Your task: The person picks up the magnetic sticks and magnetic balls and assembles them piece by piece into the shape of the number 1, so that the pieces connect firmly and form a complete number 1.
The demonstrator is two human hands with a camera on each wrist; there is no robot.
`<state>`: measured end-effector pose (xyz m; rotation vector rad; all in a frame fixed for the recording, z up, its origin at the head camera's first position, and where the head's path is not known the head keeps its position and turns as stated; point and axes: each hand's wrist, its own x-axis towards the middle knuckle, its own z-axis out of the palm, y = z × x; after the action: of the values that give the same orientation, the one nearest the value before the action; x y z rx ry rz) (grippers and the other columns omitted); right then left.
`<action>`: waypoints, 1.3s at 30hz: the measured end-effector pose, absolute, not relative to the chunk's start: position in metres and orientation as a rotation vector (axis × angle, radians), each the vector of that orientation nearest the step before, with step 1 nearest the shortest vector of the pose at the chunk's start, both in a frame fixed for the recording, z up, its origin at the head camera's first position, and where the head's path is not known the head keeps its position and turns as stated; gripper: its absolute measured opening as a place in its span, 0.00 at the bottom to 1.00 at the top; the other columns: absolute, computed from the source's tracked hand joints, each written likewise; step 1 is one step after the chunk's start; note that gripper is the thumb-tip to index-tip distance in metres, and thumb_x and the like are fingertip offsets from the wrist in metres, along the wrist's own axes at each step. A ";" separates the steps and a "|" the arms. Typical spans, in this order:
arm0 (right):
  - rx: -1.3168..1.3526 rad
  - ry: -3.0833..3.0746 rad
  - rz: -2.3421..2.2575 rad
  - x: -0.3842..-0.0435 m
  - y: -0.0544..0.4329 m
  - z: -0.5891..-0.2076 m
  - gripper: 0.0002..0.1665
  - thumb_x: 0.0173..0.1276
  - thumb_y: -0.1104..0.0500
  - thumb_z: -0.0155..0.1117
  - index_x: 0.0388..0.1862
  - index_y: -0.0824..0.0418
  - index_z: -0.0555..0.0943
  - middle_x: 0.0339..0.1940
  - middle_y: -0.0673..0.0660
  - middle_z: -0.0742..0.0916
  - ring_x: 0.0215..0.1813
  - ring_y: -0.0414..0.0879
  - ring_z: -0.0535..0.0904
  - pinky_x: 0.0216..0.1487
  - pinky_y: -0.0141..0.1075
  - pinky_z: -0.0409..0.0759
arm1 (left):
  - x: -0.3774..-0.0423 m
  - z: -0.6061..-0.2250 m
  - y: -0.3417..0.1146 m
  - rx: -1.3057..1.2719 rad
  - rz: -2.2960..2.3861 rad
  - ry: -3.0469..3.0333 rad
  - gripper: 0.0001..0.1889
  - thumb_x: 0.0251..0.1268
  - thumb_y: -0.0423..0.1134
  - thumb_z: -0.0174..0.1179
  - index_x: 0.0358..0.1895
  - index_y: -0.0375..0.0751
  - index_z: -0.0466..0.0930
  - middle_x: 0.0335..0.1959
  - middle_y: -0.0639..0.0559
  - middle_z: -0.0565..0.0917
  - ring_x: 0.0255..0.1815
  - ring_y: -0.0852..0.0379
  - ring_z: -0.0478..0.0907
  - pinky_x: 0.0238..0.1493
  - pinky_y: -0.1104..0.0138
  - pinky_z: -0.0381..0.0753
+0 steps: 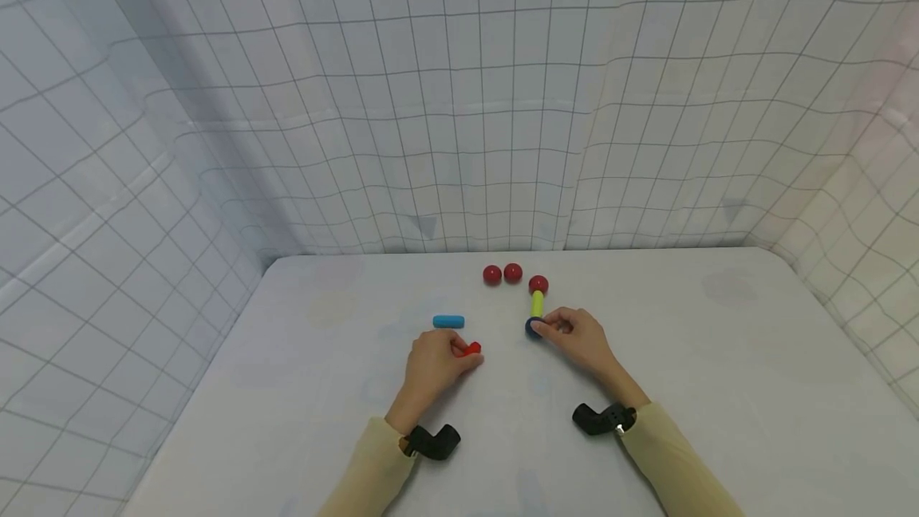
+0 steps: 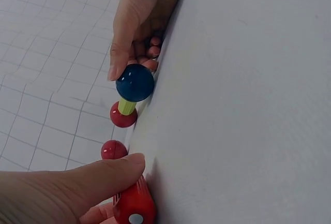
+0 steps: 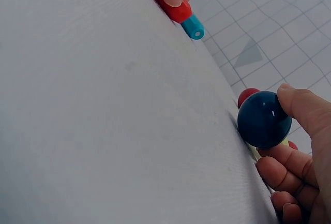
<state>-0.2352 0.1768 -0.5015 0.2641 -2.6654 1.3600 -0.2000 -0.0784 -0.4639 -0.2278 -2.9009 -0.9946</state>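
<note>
Near the middle of the white table, my left hand (image 1: 433,361) pinches a red rod (image 2: 135,203) between thumb and fingers. One end of this rod shows a round silvery spot in the left wrist view. To the right, my right hand (image 1: 585,339) holds a glossy dark blue ball (image 3: 264,120) with thumb and fingers. A yellow-green rod (image 1: 538,304) runs from that ball to a red ball (image 1: 538,284) at its far end. Whether the pieces are joined or only touching, I cannot tell. A light blue rod (image 1: 448,321) lies just beyond my left hand.
Two more red balls, a left one (image 1: 491,275) and a right one (image 1: 513,273), sit side by side near the back of the white table (image 1: 323,421). Pale curtains with a grid pattern (image 1: 459,102) hang behind the table and along both sides.
</note>
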 end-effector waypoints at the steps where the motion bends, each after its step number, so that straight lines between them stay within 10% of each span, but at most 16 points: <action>1: 0.262 -2.666 1.361 -0.235 0.177 -0.501 0.13 0.60 0.48 0.69 0.32 0.56 0.84 0.24 0.48 0.78 0.32 0.45 0.70 0.32 0.37 0.67 | -0.200 -0.464 -0.078 -0.231 -1.011 -2.900 0.13 0.48 0.45 0.74 0.27 0.40 0.83 0.15 0.59 0.74 0.19 0.61 0.71 0.21 0.69 0.71; 39: 0.233 -2.687 1.353 -0.236 0.176 -0.500 0.14 0.60 0.47 0.69 0.32 0.56 0.84 0.23 0.48 0.77 0.32 0.45 0.69 0.32 0.37 0.66 | -0.203 -0.474 -0.039 -0.343 -1.276 -2.861 0.13 0.52 0.47 0.71 0.28 0.39 0.87 0.13 0.62 0.77 0.17 0.65 0.72 0.19 0.71 0.69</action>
<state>-0.2357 0.1762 -0.5004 0.2334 -2.6874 1.3533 -0.2034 -0.0387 -0.4740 -0.3431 -2.8611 -1.2764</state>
